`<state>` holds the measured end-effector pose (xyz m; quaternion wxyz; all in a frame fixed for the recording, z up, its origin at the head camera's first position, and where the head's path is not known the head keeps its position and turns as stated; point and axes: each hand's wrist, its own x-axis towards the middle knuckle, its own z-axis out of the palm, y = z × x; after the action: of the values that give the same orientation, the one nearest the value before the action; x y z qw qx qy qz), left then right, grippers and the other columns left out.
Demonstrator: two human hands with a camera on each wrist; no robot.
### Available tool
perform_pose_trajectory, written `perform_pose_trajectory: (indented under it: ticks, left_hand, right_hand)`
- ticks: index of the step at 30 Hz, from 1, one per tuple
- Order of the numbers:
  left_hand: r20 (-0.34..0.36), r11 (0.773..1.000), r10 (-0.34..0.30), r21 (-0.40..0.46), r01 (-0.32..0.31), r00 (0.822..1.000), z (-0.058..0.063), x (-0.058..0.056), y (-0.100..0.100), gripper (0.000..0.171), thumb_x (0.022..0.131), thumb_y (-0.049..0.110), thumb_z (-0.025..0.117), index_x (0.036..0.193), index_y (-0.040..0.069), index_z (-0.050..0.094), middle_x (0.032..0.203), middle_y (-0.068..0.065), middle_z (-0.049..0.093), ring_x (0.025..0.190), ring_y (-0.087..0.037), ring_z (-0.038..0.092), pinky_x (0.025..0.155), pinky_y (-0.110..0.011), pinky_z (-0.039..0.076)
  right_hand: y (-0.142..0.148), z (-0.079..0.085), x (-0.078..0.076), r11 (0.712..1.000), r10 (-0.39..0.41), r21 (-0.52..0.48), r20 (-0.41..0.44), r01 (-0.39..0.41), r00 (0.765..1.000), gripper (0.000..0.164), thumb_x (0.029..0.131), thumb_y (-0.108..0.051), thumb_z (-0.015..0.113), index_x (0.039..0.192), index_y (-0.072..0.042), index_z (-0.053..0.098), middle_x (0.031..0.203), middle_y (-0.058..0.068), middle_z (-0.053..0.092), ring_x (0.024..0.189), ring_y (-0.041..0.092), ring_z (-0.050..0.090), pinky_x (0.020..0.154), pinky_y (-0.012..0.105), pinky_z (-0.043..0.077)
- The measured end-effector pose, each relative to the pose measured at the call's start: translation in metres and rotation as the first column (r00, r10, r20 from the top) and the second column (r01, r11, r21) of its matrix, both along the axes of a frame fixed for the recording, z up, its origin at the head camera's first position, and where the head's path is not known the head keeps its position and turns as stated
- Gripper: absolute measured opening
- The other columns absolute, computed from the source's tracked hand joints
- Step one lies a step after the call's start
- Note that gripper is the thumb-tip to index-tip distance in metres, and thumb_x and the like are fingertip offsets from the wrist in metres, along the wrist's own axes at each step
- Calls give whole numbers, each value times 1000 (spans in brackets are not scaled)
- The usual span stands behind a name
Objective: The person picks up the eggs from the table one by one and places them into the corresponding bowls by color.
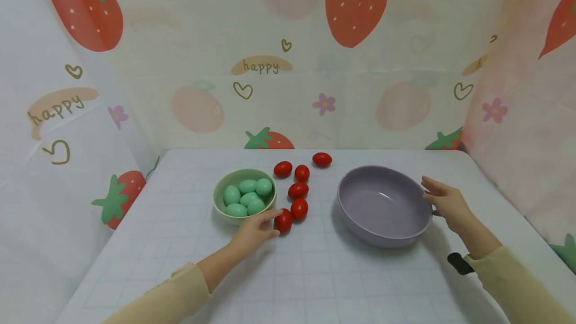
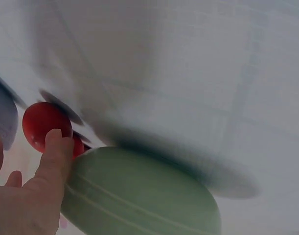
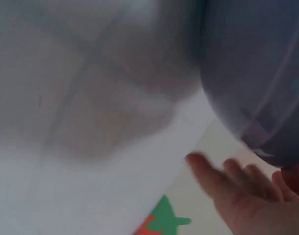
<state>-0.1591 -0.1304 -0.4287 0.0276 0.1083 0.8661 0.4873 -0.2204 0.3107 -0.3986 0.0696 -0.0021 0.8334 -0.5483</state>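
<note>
My left hand [image 1: 253, 234] reaches past the front of a pale green bowl [image 1: 217, 203]. Its fingers are spread about the nearest red egg [image 1: 283, 221], and one fingertip overlaps that egg in the left wrist view. Several mint-green eggs [image 1: 231, 195] lie inside the bowl. More red eggs [image 1: 299, 209] trail away toward the back of the table. On the other side, my right hand [image 1: 450, 206] is held beside a lavender pan [image 1: 375, 236], fingers extended close to its right rim and short handle [image 1: 436, 212].
A pale checked cloth [image 1: 315, 284] covers the table. Behind and at the sides hang curtains [image 1: 202, 39] printed with strawberries, hearts and flowers. Another red egg [image 1: 322, 159] lies near the far edge. A dark strap piece [image 1: 460, 263] shows by the right sleeve.
</note>
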Motion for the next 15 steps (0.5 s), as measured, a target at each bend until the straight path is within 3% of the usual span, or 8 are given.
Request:
perform_pose_trajectory:
  ticks: [3, 6, 9, 12, 15]
  left_hand:
    - [16, 1000, 8, 2, -8, 1000, -2, -1, 3, 47, 86, -5, 69, 131, 2, 60, 140, -20, 51, 132, -36, 43, 101, -46, 43]
    - [39, 1000, 15, -6, -15, 999, -4, -2, 6, 49, 86, -4, 69, 133, 4, 59, 142, -21, 48, 133, -37, 41, 102, -48, 42]
    - [41, 1000, 10, -28, -9, 999, -6, -4, 10, 51, 86, -3, 70, 134, 4, 58, 142, -23, 48, 133, -38, 41, 102, -48, 41]
    - [16, 998, 3, -60, -2, 1000, -9, -6, 14, 52, 84, -5, 70, 134, 1, 57, 138, -25, 50, 130, -39, 45, 101, -47, 43]
    - [11, 997, 5, -83, -4, 1000, -11, -7, 18, 55, 83, -6, 71, 135, -1, 55, 138, -25, 50, 130, -40, 44, 103, -48, 41]
  right_hand:
    - [-7, -7, -4, 980, -70, -181, 75, 82, 995, 58, 103, -5, 40, 154, -4, 11, 155, 18, 14, 143, 35, 16, 107, 45, 35]
    - [-12, -11, -5, 930, -131, -327, 125, 166, 983, 57, 103, -5, 39, 154, -8, 11, 155, 9, 13, 145, 25, 11, 116, 49, 14]
    - [-12, -13, -4, 885, -151, -423, 134, 194, 979, 59, 104, -5, 41, 154, -11, 11, 152, -2, 21, 145, 18, 9, 118, 42, 7]
    - [-10, -17, -2, 811, -136, -552, 141, 192, 981, 61, 103, -5, 44, 154, -17, 13, 140, -19, 41, 145, 11, 8, 117, 31, 4]
    - [-6, -22, 1, 706, -117, -686, 132, 176, 984, 50, 101, -3, 46, 142, -31, 44, 116, -23, 62, 140, 3, 19, 115, 21, 7]
